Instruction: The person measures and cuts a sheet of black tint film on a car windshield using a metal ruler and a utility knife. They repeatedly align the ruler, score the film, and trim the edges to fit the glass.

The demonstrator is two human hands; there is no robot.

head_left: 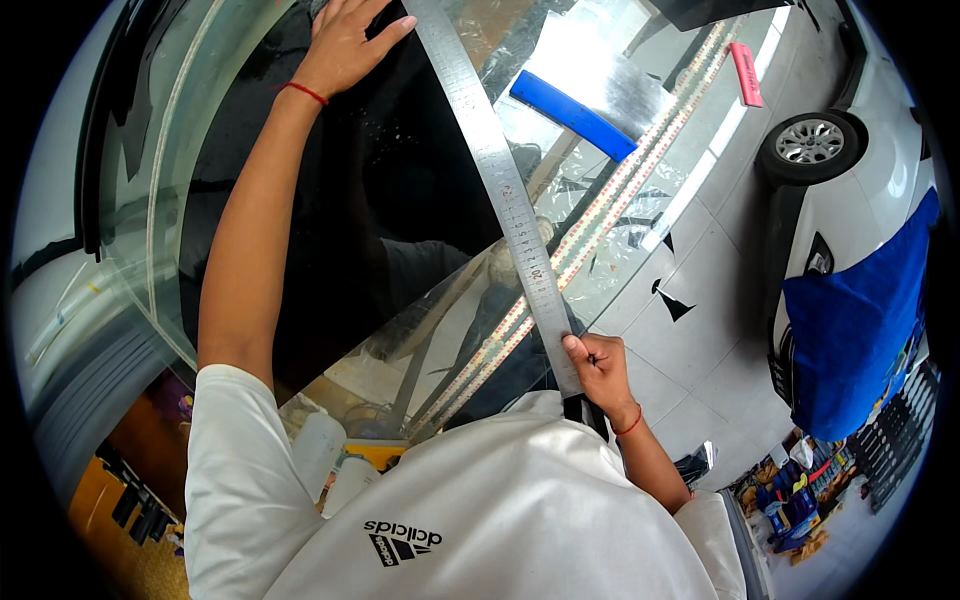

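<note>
A long steel ruler [490, 170] runs from the far edge of view down toward my body, across a glass tabletop [640, 225]. Thumb and curled fingers of my right hand [600, 372] grip the ruler's near end. Far off, my left hand [345, 42] is spread on a large sheet of black film [350, 190], its thumb pointing toward the ruler. The film's right edge lies along or beneath the ruler. Some fingertips of my left hand are cut off by the top of the view. A blue flat-bladed squeegee [572, 114] rests right of the ruler.
Printed measuring strips [625, 165] cross the glass diagonally. A small pink scraper [745, 75] sits near the right edge. Beyond, a white car [870, 200] carries a blue cloth [860, 325]. Black film scraps [674, 302] lie on the tiled floor. Tools and supplies [800, 500] are at lower right.
</note>
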